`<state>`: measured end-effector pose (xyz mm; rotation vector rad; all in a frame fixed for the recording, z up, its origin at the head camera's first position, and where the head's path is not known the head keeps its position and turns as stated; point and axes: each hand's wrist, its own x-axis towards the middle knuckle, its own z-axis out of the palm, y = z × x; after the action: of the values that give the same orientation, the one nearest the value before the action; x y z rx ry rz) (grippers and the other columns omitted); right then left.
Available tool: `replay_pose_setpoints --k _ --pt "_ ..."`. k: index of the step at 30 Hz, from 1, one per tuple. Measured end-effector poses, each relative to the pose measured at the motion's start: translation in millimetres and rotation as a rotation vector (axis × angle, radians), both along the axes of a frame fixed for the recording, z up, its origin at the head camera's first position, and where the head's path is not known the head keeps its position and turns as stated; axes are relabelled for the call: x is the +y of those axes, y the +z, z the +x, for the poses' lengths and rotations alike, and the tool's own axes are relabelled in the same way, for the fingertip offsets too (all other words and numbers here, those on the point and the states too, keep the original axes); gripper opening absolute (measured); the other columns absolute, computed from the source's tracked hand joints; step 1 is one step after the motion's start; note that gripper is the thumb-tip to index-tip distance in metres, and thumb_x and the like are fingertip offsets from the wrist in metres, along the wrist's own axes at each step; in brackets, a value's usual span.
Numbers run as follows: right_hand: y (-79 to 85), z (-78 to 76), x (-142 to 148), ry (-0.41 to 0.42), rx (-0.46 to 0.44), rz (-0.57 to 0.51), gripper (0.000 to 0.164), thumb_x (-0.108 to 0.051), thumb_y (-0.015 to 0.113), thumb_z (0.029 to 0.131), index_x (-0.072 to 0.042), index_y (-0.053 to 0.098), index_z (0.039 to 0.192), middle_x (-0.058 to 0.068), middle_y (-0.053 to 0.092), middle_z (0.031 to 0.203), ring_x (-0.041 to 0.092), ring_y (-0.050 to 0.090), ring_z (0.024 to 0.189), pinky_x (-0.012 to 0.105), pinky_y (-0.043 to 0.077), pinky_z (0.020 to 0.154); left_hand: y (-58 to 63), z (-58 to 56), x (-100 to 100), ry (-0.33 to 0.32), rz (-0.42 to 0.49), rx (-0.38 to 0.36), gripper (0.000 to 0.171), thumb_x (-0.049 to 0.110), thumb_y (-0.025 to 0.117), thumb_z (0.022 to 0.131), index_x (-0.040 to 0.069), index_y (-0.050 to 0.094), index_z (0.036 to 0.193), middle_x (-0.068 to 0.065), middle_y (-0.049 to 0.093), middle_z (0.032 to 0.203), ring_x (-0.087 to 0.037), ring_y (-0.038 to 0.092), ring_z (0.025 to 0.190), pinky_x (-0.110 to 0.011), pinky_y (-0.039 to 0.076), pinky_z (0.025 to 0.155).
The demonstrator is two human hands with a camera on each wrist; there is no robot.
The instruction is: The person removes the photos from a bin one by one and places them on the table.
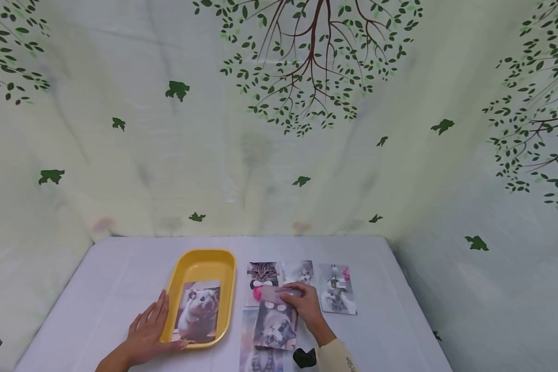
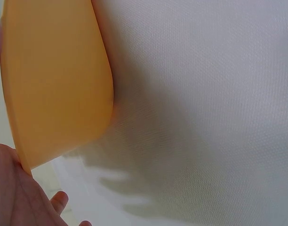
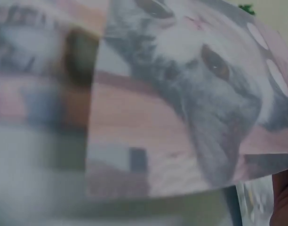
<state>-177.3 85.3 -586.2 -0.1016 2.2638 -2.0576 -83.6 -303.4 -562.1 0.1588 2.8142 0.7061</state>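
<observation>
Right hand [image 1: 309,310] in the thick of it here, and its grip is pinched firmly on the held card [image 1: 276,328], thumb and fingers at the far right corner! That card, a cat's face upside down, looks lifted clear, hanging over the tabby card [image 1: 263,271] and the near card [image 1: 248,343], hiding part of each.

Now the line that matters: from the grip, the yellow tray [image 1: 209,269] sits across to the left, toward the bench's left edge, with a strip of bare bench [image 1: 400,330] between card and tray. The card's long axis runs from far edge to near edge, leaning just a little, and the tray's runs much the same way. Good match, that!

Over at the tray, the left hand [image 1: 146,330] is the nearer one, fingers straight along the left rim, thumb at the near left corner, wrapped round nothing. Inside, the mouse card [image 1: 200,315] lies toward the near end, bare yellow beyond it. Off toward the bench's right edge, the outer card [image 1: 337,289] lies apart from the held one.
</observation>
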Motion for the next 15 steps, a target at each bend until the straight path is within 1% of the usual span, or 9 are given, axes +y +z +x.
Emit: replay_pose_setpoints --k 3,5,8,12,15 --pt "-3.3 5.3 24.3 0.006 0.005 0.069 0.028 -0.015 0.078 0.082 0.002 0.072 0.103 0.017 0.066 0.113 0.014 0.059 0.103 0.022 0.049 0.082 0.7 1.0 0.8 0.004 0.002 0.005 0.126 0.062 0.069 0.075 -0.007 -0.007 0.149 -0.023 -0.005 0.158 -0.049 0.014 0.134 -0.074 0.011 0.099" --pt "-5.3 9.5 38.8 0.002 0.001 0.114 0.028 -0.016 0.078 0.081 0.001 0.072 0.102 0.016 0.067 0.111 0.014 0.059 0.103 0.021 0.047 0.083 1.3 1.1 1.4 0.009 0.003 0.001 0.127 0.062 0.069 0.074 -0.006 -0.008 0.149 -0.023 -0.005 0.158 -0.049 0.014 0.134 -0.073 0.010 0.100" --pt "-8.6 17.9 57.4 -0.007 -0.029 0.164 0.027 -0.015 0.079 0.079 0.000 0.073 0.101 0.012 0.070 0.106 0.014 0.059 0.101 0.020 0.045 0.083 1.2 0.6 1.8 0.009 0.001 -0.018 0.128 0.061 0.069 0.075 -0.006 -0.011 0.149 -0.024 -0.006 0.158 -0.050 0.014 0.134 -0.074 0.010 0.100" --pt "-13.8 27.4 72.9 0.001 -0.048 0.223 0.025 -0.014 0.081 0.077 -0.001 0.074 0.098 0.010 0.071 0.100 0.017 0.060 0.101 0.021 0.044 0.085 0.0 -0.5 0.9 0.004 -0.006 -0.039 0.128 0.062 0.068 0.076 -0.005 -0.013 0.149 -0.024 -0.009 0.158 -0.052 0.013 0.134 -0.074 0.009 0.100" --pt "-20.3 31.2 77.3 0.023 -0.033 0.277 0.025 -0.017 0.081 0.077 -0.003 0.075 0.096 0.008 0.072 0.097 0.022 0.061 0.102 0.024 0.044 0.088 -0.8 -1.3 0.6 0.003 -0.010 -0.036 0.128 0.062 0.068 0.076 -0.005 -0.014 0.149 -0.024 -0.009 0.158 -0.052 0.012 0.134 -0.074 0.009 0.100"
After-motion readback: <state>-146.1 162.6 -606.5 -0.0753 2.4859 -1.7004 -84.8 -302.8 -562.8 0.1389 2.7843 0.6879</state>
